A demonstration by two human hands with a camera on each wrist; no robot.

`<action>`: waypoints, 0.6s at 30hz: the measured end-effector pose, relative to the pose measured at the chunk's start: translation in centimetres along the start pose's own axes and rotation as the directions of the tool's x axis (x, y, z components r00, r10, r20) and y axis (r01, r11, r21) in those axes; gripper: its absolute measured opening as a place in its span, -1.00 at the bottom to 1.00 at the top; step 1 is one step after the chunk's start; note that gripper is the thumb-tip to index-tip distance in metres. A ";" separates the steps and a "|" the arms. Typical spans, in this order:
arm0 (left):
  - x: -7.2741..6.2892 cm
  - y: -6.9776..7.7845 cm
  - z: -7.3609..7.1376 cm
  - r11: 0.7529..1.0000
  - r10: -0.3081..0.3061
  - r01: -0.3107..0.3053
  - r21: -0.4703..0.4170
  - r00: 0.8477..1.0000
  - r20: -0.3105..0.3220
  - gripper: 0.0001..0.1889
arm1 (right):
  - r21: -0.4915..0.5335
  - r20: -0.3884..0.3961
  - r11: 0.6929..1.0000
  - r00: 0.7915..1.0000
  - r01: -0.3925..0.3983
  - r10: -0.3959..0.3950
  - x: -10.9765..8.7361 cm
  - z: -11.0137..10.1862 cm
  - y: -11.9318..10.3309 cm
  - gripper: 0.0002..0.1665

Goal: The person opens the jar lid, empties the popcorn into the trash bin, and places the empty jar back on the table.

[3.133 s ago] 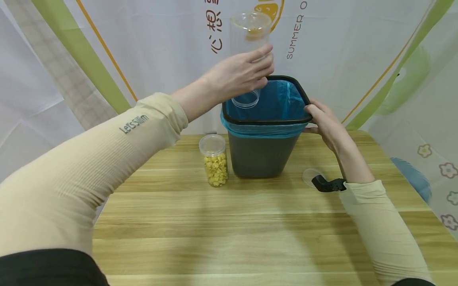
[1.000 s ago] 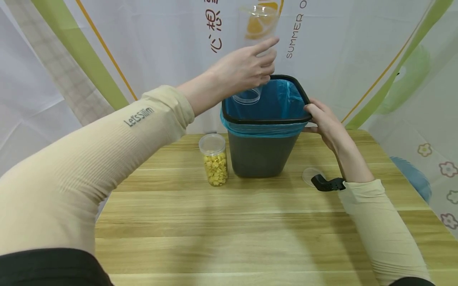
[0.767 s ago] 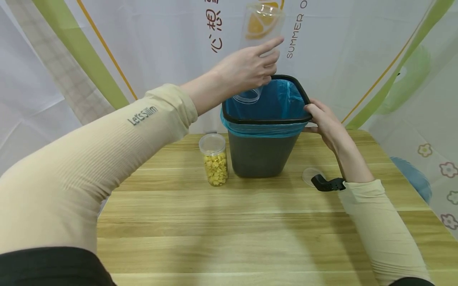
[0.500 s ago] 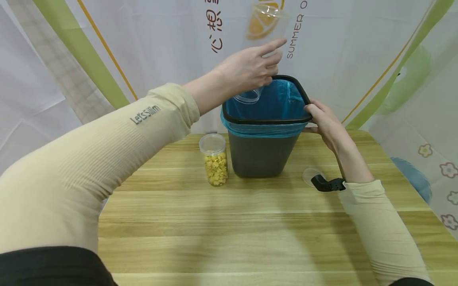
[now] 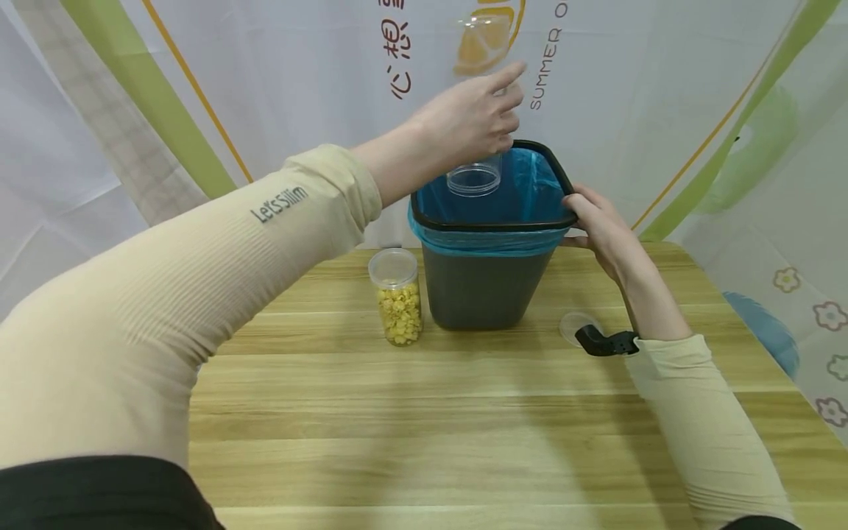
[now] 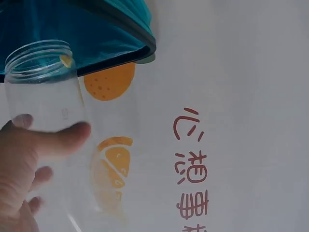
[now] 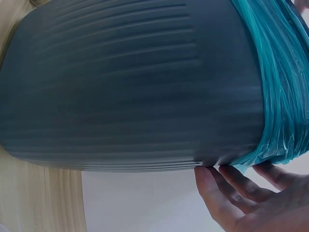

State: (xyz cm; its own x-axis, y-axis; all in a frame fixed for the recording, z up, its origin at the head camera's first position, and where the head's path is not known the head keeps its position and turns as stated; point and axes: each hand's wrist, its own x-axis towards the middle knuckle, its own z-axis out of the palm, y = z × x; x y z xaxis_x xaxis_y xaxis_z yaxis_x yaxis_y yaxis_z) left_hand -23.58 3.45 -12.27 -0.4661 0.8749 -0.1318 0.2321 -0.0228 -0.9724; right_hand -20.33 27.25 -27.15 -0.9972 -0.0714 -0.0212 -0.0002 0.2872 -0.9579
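Note:
My left hand point(image 5: 467, 121) grips a clear plastic jar point(image 6: 48, 101) turned mouth-down above the trash bin point(image 5: 486, 287). Its threaded mouth point(image 5: 473, 180) hangs inside the bin's opening, and a small yellow bit point(image 6: 65, 61) clings near that mouth in the left wrist view. Much of the jar's middle is behind the hand in the head view. The bin is dark grey, with a black rim and a blue liner point(image 5: 530, 184). On the bin's right side my right hand point(image 5: 606, 228) holds the rim, thumb on top and fingers against the outer wall.
A second clear jar point(image 5: 400, 313), lidded and holding yellow popcorn, stands just left of the bin. A clear round disc point(image 5: 568, 328) lies on the wooden table point(image 5: 424, 434) near my right wrist. A printed white curtain point(image 5: 318, 81) hangs behind the bin.
My left hand has moved to the right with the jar, whose mouth now sits further over the bin's opening. The right hand, the bin and the popcorn jar have stayed put.

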 end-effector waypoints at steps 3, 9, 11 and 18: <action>-0.2 -0.1 0.1 0.997 -0.043 0.046 -0.057 0.998 0.049 -0.41 | -0.001 0.002 1.000 1.000 0.001 -0.001 0.0 0.1 -0.1 -0.23; -0.8 -0.2 0.5 0.991 -0.042 0.050 -0.124 0.997 0.062 -0.46 | 0.001 0.005 1.000 1.000 0.002 -0.002 0.1 0.1 -0.2 -0.23; -1.0 -0.1 0.5 0.990 -0.047 0.055 -0.132 0.997 0.063 -0.47 | 0.000 0.006 1.000 1.000 0.000 0.000 0.1 0.1 -0.2 -0.23; -1.8 0.0 0.7 0.980 -0.079 0.093 -0.179 0.993 0.086 -0.46 | -0.001 0.007 1.000 1.000 -0.002 0.002 0.1 0.1 -0.1 -0.22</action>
State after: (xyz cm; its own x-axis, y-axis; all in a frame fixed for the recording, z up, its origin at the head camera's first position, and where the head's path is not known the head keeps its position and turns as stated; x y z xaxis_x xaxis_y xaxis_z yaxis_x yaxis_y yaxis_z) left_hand -23.30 1.59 -12.20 -0.5544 0.8293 -0.0705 0.3363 0.1457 -0.9304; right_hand -20.44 27.13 -27.07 -0.9967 -0.0774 -0.0255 0.0021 0.2886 -0.9574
